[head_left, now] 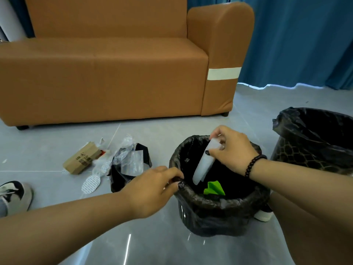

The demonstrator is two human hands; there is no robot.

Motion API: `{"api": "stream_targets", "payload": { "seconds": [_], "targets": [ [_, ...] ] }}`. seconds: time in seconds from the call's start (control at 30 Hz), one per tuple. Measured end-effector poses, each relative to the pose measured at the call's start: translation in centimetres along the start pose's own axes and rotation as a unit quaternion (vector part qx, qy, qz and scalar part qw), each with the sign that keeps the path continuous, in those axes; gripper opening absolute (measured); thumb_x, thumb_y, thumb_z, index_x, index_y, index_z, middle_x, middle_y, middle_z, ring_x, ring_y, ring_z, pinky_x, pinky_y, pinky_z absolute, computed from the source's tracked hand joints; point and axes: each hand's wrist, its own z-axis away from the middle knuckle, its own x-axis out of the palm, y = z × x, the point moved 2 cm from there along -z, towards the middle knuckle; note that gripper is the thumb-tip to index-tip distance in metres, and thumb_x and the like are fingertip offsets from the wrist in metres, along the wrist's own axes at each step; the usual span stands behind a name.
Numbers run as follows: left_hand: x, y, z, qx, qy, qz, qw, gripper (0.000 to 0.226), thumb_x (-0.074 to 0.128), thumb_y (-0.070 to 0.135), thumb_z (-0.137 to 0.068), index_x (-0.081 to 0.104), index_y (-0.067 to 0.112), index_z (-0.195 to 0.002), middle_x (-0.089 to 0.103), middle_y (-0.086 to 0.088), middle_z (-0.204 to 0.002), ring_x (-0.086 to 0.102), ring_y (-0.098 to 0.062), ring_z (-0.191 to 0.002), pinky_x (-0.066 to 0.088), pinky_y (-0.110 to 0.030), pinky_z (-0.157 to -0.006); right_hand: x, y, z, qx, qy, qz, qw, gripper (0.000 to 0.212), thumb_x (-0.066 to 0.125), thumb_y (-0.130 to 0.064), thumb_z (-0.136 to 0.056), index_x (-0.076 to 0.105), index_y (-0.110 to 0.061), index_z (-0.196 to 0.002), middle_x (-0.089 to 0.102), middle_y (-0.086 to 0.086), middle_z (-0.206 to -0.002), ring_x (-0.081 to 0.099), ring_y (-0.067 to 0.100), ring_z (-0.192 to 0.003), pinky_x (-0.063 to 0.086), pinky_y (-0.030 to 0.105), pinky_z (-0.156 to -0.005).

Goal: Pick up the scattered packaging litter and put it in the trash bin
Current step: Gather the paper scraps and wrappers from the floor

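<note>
**While the liner is being held open, a plastic piece is going in**

Because most of the litter is still lying on the floor to the left, the job is looking far from finished. A cardboard box (81, 158) is sitting nearest the sofa (107, 77), with clear plastic wrap (128, 159) and a black bag (122, 177) just beside it, and a white foil seal (91, 184) is lying nearest the person.

Moving right, the left hand (152, 190) is reaching in over the floor with its fingers curled, pinching the bin liner (215, 202) at the near-left rim of the trash bin (214, 220). If that pinch is tugging too hard, the thin liner could be slipping off the rim or the light bin tipping.

Further right, the right hand (232, 148), palm down, is coming over the far rim, gripping a translucent plastic piece (203, 168) by its upper end, the lower end pointing down inside the bin above a green scrap (214, 188). Released at this tilt, it could be catching on the rim rather than dropping.

A second lined bin (315, 138) is standing at the far right.
</note>
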Motion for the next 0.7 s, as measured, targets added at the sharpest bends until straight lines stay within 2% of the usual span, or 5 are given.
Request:
{"api": "stream_targets", "payload": {
  "seconds": [0.2,0.37,0.47,0.6,0.7],
  "targets": [
    [0.5,-0.7,1.1,0.038,-0.014,0.03,0.999,0.035,0.041,0.043,-0.097,0.037,0.047,-0.132,0.048,0.019,-0.116,0.05,0.003,-0.103,0.047,-0.022,-0.089,5.8,0.5,-1.2,-0.06,-0.149,0.13,0.978,0.017,0.058,-0.012,-0.086,0.048,-0.021,-0.096,0.061,0.006,-0.092,0.06,0.024,-0.081,0.054,0.042,-0.072],
    [0.8,-1.4,2.0,0.056,-0.031,0.071,0.995,0.044,0.047,0.035,-0.097,0.032,0.049,-0.136,0.048,0.023,-0.121,0.048,0.007,-0.107,0.045,-0.016,-0.09,9.1,0.0,-1.7,-0.08,-0.233,0.194,0.95,0.018,0.052,-0.014,-0.09,0.049,-0.013,-0.107,0.061,0.012,-0.094,0.061,0.029,-0.081,0.056,0.042,-0.068],
    [0.8,-1.9,2.3,0.052,-0.046,0.074,0.995,0.055,0.048,0.031,-0.097,0.021,0.056,-0.139,0.043,0.028,-0.123,0.046,0.009,-0.108,0.045,-0.017,-0.092,10.3,-0.2,-1.5,-0.088,-0.261,0.215,0.937,0.011,0.046,-0.013,-0.093,0.048,-0.01,-0.103,0.061,0.015,-0.091,0.06,0.03,-0.076,0.053,0.037,-0.061],
    [0.6,-2.7,2.9,0.022,-0.049,0.099,0.994,0.073,0.049,0.028,-0.096,0.002,0.061,-0.141,0.04,0.032,-0.125,0.048,0.01,-0.107,0.048,-0.015,-0.089,11.0,-0.3,-1.2,-0.078,-0.274,0.215,0.934,0.017,0.051,-0.021,-0.09,0.053,-0.009,-0.103,0.063,0.016,-0.1,0.061,0.031,-0.092,0.053,0.037,-0.075],
    [0.2,-4.1,3.2,-0.021,-0.026,0.135,0.99,0.077,0.052,0.021,-0.095,0.003,0.054,-0.144,0.043,0.029,-0.121,0.053,0.005,-0.1,0.051,-0.017,-0.083,10.7,-0.4,-1.2,-0.051,-0.266,0.167,0.948,0.027,0.059,-0.03,-0.086,0.059,-0.011,-0.106,0.068,0.008,-0.098,0.062,0.023,-0.095,0.051,0.032,-0.083]
  ]
}}
